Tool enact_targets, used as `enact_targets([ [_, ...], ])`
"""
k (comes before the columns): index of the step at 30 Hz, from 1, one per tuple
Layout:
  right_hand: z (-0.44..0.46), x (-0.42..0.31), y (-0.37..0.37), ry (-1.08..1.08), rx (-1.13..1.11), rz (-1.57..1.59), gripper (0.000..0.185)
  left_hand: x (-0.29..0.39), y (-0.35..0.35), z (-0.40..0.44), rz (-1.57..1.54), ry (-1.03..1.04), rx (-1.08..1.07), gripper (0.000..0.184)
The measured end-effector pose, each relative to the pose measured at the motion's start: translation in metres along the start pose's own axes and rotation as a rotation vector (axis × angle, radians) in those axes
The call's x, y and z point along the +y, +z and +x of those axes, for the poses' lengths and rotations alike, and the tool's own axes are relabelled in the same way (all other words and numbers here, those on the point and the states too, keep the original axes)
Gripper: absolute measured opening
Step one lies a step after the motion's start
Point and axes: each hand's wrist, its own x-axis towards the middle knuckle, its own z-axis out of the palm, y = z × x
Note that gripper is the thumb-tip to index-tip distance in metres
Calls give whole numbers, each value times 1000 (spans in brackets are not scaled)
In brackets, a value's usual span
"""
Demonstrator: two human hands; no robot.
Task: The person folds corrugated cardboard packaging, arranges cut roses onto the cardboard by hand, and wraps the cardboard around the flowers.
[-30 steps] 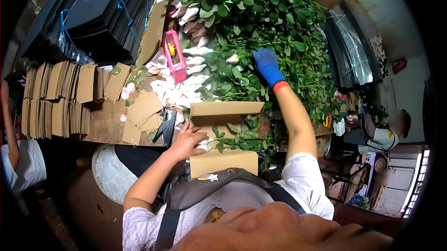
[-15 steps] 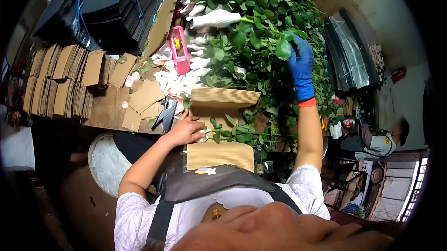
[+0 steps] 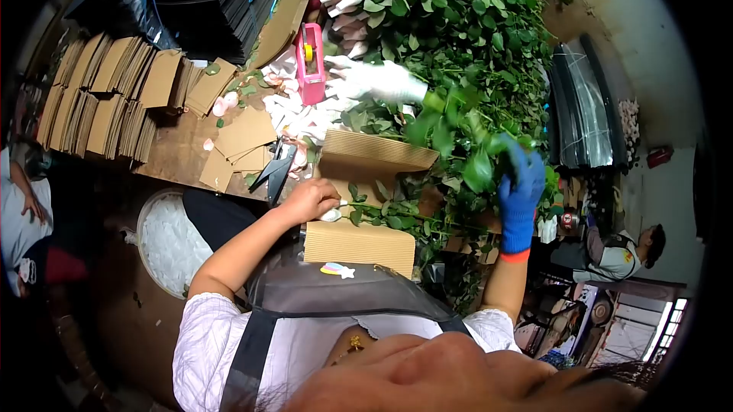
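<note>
In the head view my left hand (image 3: 309, 200), bare, has its fingers curled at the white-wrapped head (image 3: 331, 215) of a rose. That rose lies sideways on a bent sheet of corrugated cardboard (image 3: 359, 246), its leafy stem (image 3: 397, 217) pointing right. My right hand (image 3: 521, 183), in a blue knitted glove, is closed around the leafy stem of another rose. This rose's bud, in a white sleeve (image 3: 382, 82), points left above the cardboard's raised flap. Motion blurs its leaves and the gloved fingers.
A heap of leafy roses (image 3: 473, 22) covers the table's far right. A pink tape dispenser (image 3: 311, 64), scissors (image 3: 275, 171) and cardboard pieces (image 3: 244, 137) lie left. Black sheets (image 3: 206, 0) are stacked behind. A white tub (image 3: 172, 240) stands below; co-workers are at both sides.
My right hand has come down toward me with the rose, and its sleeved bud has moved off the heap toward the cardboard. My left hand stays at the lying rose's head. The view has shifted slightly.
</note>
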Motion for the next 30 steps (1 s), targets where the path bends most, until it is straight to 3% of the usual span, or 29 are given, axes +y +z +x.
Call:
enact_targets([
  [3, -18, -40, 7, -121, -192, 305, 53, -16, 10, -1, 26, -74, -25, 34],
  [5, -33, -45, 37, -49, -552, 487, 40, 18, -15, 4, -140, -338, -129, 47],
  [7, -79, -26, 96, -71, -547, 371, 29, 0, -3, -1, -30, -255, -86, 53],
  [8, -97, -18, 119, -66, -615, 301, 28, 5, -11, 3, -145, -407, -186, 52],
  [11, -124, -5, 155, -52, -776, 179, 25, -1, 3, -4, -195, -251, 122, 48],
  [13, -128, -9, 159, -26, -827, 215, 24, 0, -1, -3, -140, -218, 49, 46],
  [14, -131, -6, 157, -124, -695, 176, 22, 1, -4, -2, -122, -179, 9, 46],
  [17, -65, -17, 99, 160, -1007, 9, 24, 9, -8, 2, -98, -149, -14, 44],
  [19, -51, -5, 83, 373, -563, 222, 27, 15, -13, 2, -104, -202, -39, 44],
  [21, -30, 5, 93, 409, -159, 286, 29, 16, -13, 4, -89, -183, -58, 45],
  [24, -17, 11, 115, 622, -416, 114, 32, 19, -15, 8, -61, -187, -88, 43],
  [27, -35, 7, 116, 480, -835, -55, 34, 19, -16, 6, -13, -132, -49, 41],
  [30, -78, 9, 114, 526, -862, -77, 36, 22, -13, 7, -39, -169, -43, 41],
])
